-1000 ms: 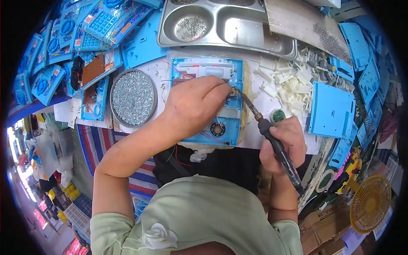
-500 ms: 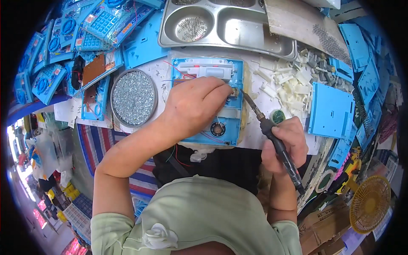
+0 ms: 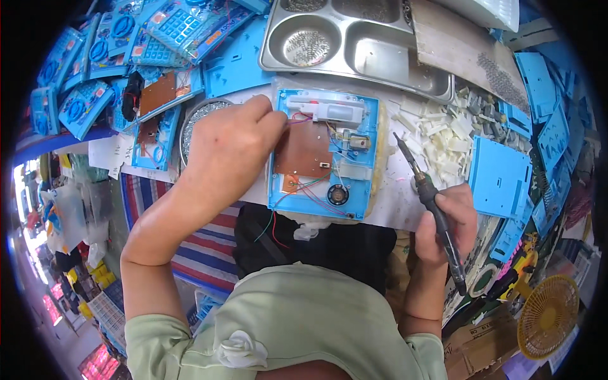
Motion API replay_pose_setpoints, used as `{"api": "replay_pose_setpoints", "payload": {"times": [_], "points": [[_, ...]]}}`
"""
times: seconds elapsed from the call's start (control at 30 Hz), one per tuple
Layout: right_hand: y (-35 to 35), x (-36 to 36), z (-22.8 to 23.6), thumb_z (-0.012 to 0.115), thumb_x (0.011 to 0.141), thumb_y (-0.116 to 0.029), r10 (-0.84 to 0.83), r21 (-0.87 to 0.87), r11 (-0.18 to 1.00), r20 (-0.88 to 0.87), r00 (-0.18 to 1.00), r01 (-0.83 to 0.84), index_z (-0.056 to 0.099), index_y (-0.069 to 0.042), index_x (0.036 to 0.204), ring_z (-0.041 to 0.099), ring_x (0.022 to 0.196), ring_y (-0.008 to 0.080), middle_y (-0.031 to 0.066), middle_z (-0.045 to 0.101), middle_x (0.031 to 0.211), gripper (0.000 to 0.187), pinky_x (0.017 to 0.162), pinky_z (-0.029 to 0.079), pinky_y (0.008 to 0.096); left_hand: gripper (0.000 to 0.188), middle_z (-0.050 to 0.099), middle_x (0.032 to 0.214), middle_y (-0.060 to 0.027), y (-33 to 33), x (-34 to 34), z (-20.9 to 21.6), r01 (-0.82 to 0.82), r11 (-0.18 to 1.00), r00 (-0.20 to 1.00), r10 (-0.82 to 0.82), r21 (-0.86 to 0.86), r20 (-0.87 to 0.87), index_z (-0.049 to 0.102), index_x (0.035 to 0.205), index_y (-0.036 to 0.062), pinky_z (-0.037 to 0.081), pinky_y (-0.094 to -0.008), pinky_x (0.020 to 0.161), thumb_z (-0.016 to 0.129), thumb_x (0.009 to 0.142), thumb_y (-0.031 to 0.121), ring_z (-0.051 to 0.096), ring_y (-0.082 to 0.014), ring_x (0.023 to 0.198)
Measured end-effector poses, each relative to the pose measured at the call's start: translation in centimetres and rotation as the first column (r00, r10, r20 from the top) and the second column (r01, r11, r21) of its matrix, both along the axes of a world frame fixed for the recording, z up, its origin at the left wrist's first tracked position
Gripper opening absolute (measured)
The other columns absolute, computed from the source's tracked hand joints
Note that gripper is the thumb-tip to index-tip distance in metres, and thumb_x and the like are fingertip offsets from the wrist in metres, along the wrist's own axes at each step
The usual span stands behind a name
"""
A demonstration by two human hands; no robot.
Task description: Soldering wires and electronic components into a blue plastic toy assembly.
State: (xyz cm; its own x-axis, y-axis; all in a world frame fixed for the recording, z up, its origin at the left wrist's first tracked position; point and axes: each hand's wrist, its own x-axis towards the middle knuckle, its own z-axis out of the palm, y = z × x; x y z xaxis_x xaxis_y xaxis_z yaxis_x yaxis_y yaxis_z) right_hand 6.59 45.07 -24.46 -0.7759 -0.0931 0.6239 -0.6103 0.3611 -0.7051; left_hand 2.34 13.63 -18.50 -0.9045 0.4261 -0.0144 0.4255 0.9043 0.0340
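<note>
My right hand (image 3: 448,223) is wrapped round a soldering iron (image 3: 436,206), its tip pointing up and left, apart from the work. My left hand (image 3: 231,136) is closed in a pinch at the left edge of an open blue plastic housing (image 3: 285,202). Thin red wires (image 3: 299,120) run to its fingertips, which seem to hold one; the exact grip is partly hidden. Inside the housing sit a brown circuit board (image 3: 304,151), a small metal motor (image 3: 360,142), a round speaker (image 3: 337,194) and a white plastic part (image 3: 339,113) along the top.
A round tin of small metal pieces (image 3: 188,136) stands left, partly behind my hand. A steel compartment tray (image 3: 335,69) lies at the back. White plastic parts (image 3: 440,136) are heaped right, near blue panels (image 3: 500,177). Blue toy units (image 3: 183,31) are piled far left.
My left hand has moved left from the motor to the housing's left edge, uncovering the circuit board. The soldering iron has drawn away to the right. The whole view has shifted slightly.
</note>
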Motion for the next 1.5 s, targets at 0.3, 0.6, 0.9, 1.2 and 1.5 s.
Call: {"api": "replay_pose_setpoints", "payload": {"times": [0.3, 0.6, 0.9, 1.2, 1.5], "points": [[-2.5, -0.6, 0.4, 0.073, 0.081, -0.010, 0.075, -0.095, 0.992, -0.020, 0.997, -0.077, 0.062, 0.001, 0.104, 0.053, 0.063, 0.0240, 0.0104, 0.058, 0.074, 0.028, 0.058, 0.043, 0.0348, 0.021, 0.071, 0.099, -0.0077, 2.2, 0.3, -4.6, 0.273, 0.793, 0.957, -0.165, 0.545, -0.239, 0.071, 0.098, 0.0073, 0.059, -0.0370, 0.071, 0.079, 0.080, 0.004, 0.071, -0.0279, 0.085], [-2.8, -0.7, -0.2, 0.073, 0.086, -0.006, 0.126, -0.209, 0.973, 0.118, 0.985, -0.099, 0.061, 0.003, 0.115, 0.062, 0.073, 0.0218, 0.0142, 0.067, 0.093, 0.033, 0.068, 0.051, 0.0341, 0.013, 0.072, 0.090, -0.0086, 1.5, -0.4, -4.7, -0.052, 0.562, 0.986, -0.103, 0.825, 0.133, 0.070, 0.099, 0.0018, 0.060, -0.0306, 0.071, 0.076, 0.087, 0.002, 0.075, -0.0210, 0.083], [-9.2, -4.4, 1.3, 0.073, 0.087, 0.003, 0.178, -0.255, 0.964, 0.414, 0.893, -0.074, 0.058, -0.004, 0.136, 0.070, 0.098, 0.0164, 0.0121, 0.071, 0.110, 0.052, 0.086, 0.056, 0.0293, 0.010, 0.069, 0.081, -0.0084, 3.4, -0.2, -4.1, -0.346, 0.310, 0.927, -0.033, 0.885, 0.374, 0.072, 0.099, -0.0026, 0.058, -0.0278, 0.059, 0.073, 0.093, 0.005, 0.073, -0.0135, 0.069], [-10.8, -5.5, 0.9, 0.074, 0.081, 0.008, 0.110, -0.116, 0.990, 0.306, 0.946, -0.078, 0.061, -0.007, 0.132, 0.070, 0.091, 0.0203, 0.0107, 0.068, 0.101, 0.054, 0.080, 0.056, 0.0322, 0.012, 0.068, 0.083, -0.0104, 2.4, -0.4, -4.7, -0.223, 0.390, 0.970, -0.004, 0.893, 0.244, 0.074, 0.098, 0.0004, 0.054, -0.0310, 0.061, 0.076, 0.088, 0.007, 0.069, -0.0171, 0.067], [-10.2, -4.4, 0.7, 0.079, 0.077, 0.007, -0.006, 0.143, 0.990, 0.091, 0.996, -0.007, 0.064, -0.006, 0.127, 0.066, 0.088, 0.0237, 0.0118, 0.066, 0.099, 0.053, 0.078, 0.053, 0.0337, 0.011, 0.060, 0.099, -0.0105, 2.5, -0.1, -4.6, -0.184, 0.502, 0.983, 0.071, 0.845, 0.172, 0.070, 0.089, 0.0006, 0.054, -0.0339, 0.069, 0.076, 0.084, 0.009, 0.066, -0.0230, 0.078]]}}
